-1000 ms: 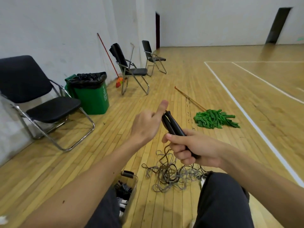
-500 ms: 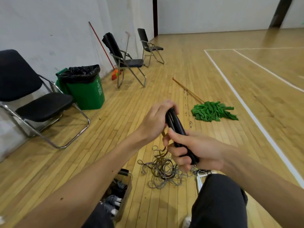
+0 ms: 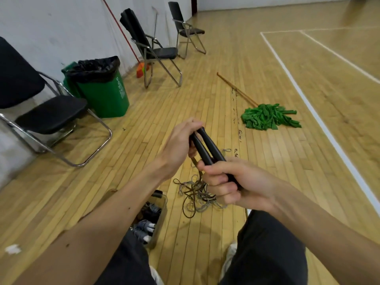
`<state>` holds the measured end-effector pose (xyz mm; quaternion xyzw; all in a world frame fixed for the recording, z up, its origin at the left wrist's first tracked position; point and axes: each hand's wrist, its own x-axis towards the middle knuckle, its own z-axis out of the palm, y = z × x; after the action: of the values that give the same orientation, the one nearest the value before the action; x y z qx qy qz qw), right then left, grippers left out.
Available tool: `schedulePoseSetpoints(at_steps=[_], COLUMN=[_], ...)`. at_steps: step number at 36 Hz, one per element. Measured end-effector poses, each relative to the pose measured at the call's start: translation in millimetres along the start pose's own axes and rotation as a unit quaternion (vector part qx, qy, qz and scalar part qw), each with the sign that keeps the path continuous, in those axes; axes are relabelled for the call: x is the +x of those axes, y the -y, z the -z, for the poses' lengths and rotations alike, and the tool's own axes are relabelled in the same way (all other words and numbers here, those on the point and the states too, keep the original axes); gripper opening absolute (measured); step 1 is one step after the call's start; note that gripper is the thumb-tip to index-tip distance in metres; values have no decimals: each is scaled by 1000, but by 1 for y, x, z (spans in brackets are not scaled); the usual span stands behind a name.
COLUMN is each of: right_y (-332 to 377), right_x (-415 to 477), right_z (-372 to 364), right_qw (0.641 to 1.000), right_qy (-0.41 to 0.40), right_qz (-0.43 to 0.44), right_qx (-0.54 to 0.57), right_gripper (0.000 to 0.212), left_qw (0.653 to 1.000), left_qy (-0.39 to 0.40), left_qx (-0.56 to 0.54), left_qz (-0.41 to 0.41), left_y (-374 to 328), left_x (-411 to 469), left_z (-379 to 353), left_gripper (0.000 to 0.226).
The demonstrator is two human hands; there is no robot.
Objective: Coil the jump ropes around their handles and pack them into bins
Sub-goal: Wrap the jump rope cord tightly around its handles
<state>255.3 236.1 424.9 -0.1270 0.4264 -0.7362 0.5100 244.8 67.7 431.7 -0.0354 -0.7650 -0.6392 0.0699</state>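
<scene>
Jump-rope handles (image 3: 207,148), two black ones side by side, sit clenched in the right hand (image 3: 232,182) at their near ends, while the left hand (image 3: 181,138) closes over their far tips. Below the grip, tangled cord (image 3: 197,192) lies on bare wooden floor (image 3: 205,95); a clear bin (image 3: 158,221) stands down-left of it. Farther left, the green trash can (image 3: 104,93) carries white markings too small to read. Open boards stretch ahead.

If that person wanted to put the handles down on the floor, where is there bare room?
Bare boards lie between the green bin and the mop, and right of the rope tangle toward the white line. It is crowded between the knees, where the clear bin sits beside the tangle.
</scene>
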Motion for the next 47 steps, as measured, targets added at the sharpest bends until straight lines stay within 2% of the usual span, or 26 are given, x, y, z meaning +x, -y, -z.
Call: schedulePoseSetpoints(at_steps=[3,8,11,14,20,23,26,28,30,32,33,35,39,42,44,47], right_y=[-1,-8,-12,-13,-10,-3,8,14,15,15,14,12,6,4,4,4], right_x=[-1,-5,-5,-2,1,1,3,5,4,1,0,-2,1,6,8,11], right_z=[0,-3,-4,-4,-9,-15,-19,-16,-10,-3,1,8,13,16,17,19], right_qw=[999,995,996,998,997,993,981,970,953,933,927,916,869,846,830,796], right_qy=[-25,-40,-22,6,-2,-19,-75,-113,-150,-183,-195,-215,-237,-241,-247,-255], right_qz=[-12,-30,-27,-15,-6,16,45,54,51,36,26,9,-15,-34,-41,-39], right_qx=[-23,-84,-85,-66,-82,-119,-171,-209,-259,-306,-320,-338,-434,-474,-498,-548], right_gripper=[10,18,19,20,21,23,20,20,19,22,23,21,14,15,16,17], left_qw=[1000,998,997,992,956,970,971,971,987,999,989,938,808,744,726,728], left_qy=[-2,-25,-30,-27,-10,-16,-8,-25,-35,-35,-14,30,98,157,192,222], left_qx=[-16,-45,-56,-115,-272,-228,-201,-218,-155,19,139,337,567,632,642,633], left_qz=[6,28,32,53,105,85,130,97,28,-25,-46,-75,-128,-150,-155,-139], left_y=[0,8,16,24,34,49,57,57,54,55,55,55,37,28,20,8], left_x=[-2,1,2,0,-4,-12,-24,-28,-34,-35,-35,-35,-37,-35,-37,-36], left_z=[-2,4,4,0,-15,-27,-46,-55,-55,-47,-41,-28,-15,-4,1,8], left_gripper=[39,42,44,51,65,59,56,49,38,35,34,28,31,32,26,19])
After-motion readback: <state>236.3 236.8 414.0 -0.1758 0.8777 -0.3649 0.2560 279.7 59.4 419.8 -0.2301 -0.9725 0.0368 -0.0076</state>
